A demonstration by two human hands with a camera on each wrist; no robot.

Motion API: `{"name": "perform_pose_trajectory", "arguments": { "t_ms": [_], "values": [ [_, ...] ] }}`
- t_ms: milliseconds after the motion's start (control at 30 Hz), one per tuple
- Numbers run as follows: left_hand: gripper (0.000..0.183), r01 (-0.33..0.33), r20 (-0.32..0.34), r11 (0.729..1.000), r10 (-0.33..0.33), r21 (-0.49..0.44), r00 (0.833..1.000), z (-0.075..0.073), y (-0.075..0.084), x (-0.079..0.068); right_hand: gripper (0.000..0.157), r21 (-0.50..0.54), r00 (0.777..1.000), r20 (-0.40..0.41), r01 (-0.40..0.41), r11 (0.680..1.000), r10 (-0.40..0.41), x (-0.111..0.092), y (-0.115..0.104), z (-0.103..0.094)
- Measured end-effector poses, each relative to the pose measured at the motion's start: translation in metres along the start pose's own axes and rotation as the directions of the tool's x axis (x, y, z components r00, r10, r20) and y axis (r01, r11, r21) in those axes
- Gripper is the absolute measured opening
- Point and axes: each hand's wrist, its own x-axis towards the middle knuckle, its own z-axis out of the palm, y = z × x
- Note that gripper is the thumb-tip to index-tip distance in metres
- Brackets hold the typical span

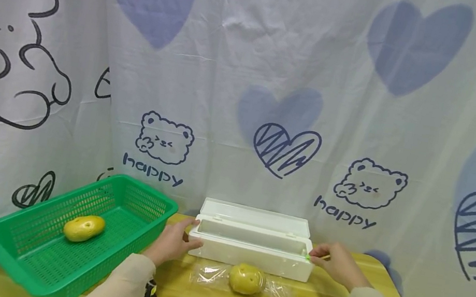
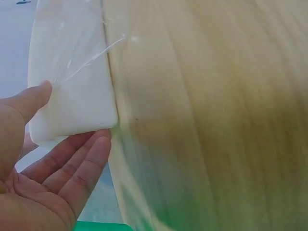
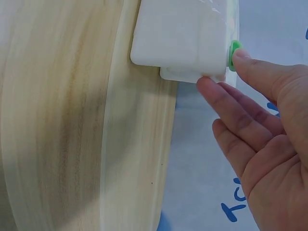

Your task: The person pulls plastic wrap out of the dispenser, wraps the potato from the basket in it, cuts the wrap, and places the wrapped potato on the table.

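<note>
Cling-film box (image 1: 250, 258) btwn hands: prob. light, stiff plastic, may skid; best held at ends. L hand (image 1: 172, 242) grips its end; R hand (image 1: 339, 265) pinches green cutter slider (image 3: 234, 55). Potato (image 1: 246, 279) in thin, prob. clingy film (image 1: 282, 292), btwn wrists, likely firm, heavier.

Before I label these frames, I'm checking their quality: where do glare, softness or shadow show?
Head view: bright glints on the clear film in front of the white box; left wrist: the wooden table looks soft, hazy green near the bottom; right wrist: a diffuse shadow darkens the table near the box.
</note>
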Motion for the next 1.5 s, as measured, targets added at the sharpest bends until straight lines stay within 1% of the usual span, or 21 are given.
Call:
{"name": "perform_pose_trajectory", "arguments": {
  "t_ms": [100,300,367,433,600,667,767,833,933,1067,1133,1233,1333,1400,1500],
  "values": [
    [0.064,0.008,0.026,1.0,-0.008,0.006,1.0,-0.002,0.001,0.0,0.008,-0.006,1.0,0.011,0.005,1.0,-0.005,-0.001,0.0,-0.001],
    [0.063,0.027,0.07,0.999,-0.028,0.023,0.997,-0.008,0.005,0.001,0.022,-0.021,0.998,0.031,-0.062,0.998,0.063,-0.003,-0.005,-0.006],
    [0.063,0.046,0.08,0.999,-0.048,0.019,0.996,-0.01,0.006,0.001,0.024,-0.029,0.996,0.03,-0.081,0.996,0.082,-0.004,-0.008,-0.007],
    [0.062,0.056,0.083,0.998,-0.057,0.012,0.995,-0.011,0.007,0.001,0.024,-0.033,0.996,0.026,-0.079,0.996,0.08,-0.006,-0.011,-0.009],
    [0.061,0.093,0.091,0.995,-0.09,-0.031,0.992,-0.014,0.01,0.0,0.02,-0.032,0.999,0.029,-0.033,0.999,0.034,-0.011,-0.02,-0.007],
    [0.061,0.098,0.093,0.994,-0.093,-0.055,0.991,-0.014,0.01,-0.001,0.019,-0.037,1.0,0.029,0.004,0.999,-0.003,-0.013,-0.023,-0.004],
    [0.061,0.096,0.094,0.993,-0.089,-0.072,0.992,-0.014,0.011,-0.001,0.016,-0.047,0.999,0.026,0.046,0.998,-0.045,-0.014,-0.029,0.002],
    [0.061,0.089,0.09,0.993,-0.082,-0.073,0.993,-0.013,0.011,-0.001,0.013,-0.073,0.997,0.023,0.078,0.994,-0.077,-0.014,-0.032,0.006],
    [0.062,0.082,0.09,0.995,-0.076,-0.062,0.993,-0.014,0.012,-0.001,0.008,-0.106,0.995,0.031,0.096,0.99,-0.093,-0.014,-0.037,0.011],
    [0.062,0.098,0.098,0.992,-0.09,-0.08,0.991,-0.014,0.012,0.001,0.005,-0.135,0.992,0.044,0.126,0.983,-0.121,-0.014,-0.042,0.018],
    [0.062,0.102,0.106,0.99,-0.092,-0.095,0.99,-0.015,0.012,0.001,0.005,-0.15,0.986,0.049,0.168,0.974,-0.162,-0.014,-0.045,0.022],
    [0.063,0.125,0.122,0.982,-0.108,-0.143,0.987,-0.016,0.012,-0.001,0.005,-0.164,0.971,0.059,0.238,0.957,-0.232,-0.016,-0.053,0.029],
    [0.066,0.157,0.137,0.968,-0.131,-0.197,0.982,-0.019,0.015,-0.004,0.008,-0.163,0.949,0.084,0.313,0.936,-0.302,-0.018,-0.063,0.04],
    [0.067,0.171,0.147,0.96,-0.14,-0.221,0.979,-0.02,0.016,-0.005,0.012,-0.161,0.936,0.11,0.35,0.923,-0.336,-0.02,-0.07,0.048],
    [0.068,0.184,0.151,0.956,-0.152,-0.228,0.977,-0.02,0.016,-0.006,0.023,-0.176,0.904,0.151,0.424,0.889,-0.401,-0.021,-0.079,0.062]
  ]
}}
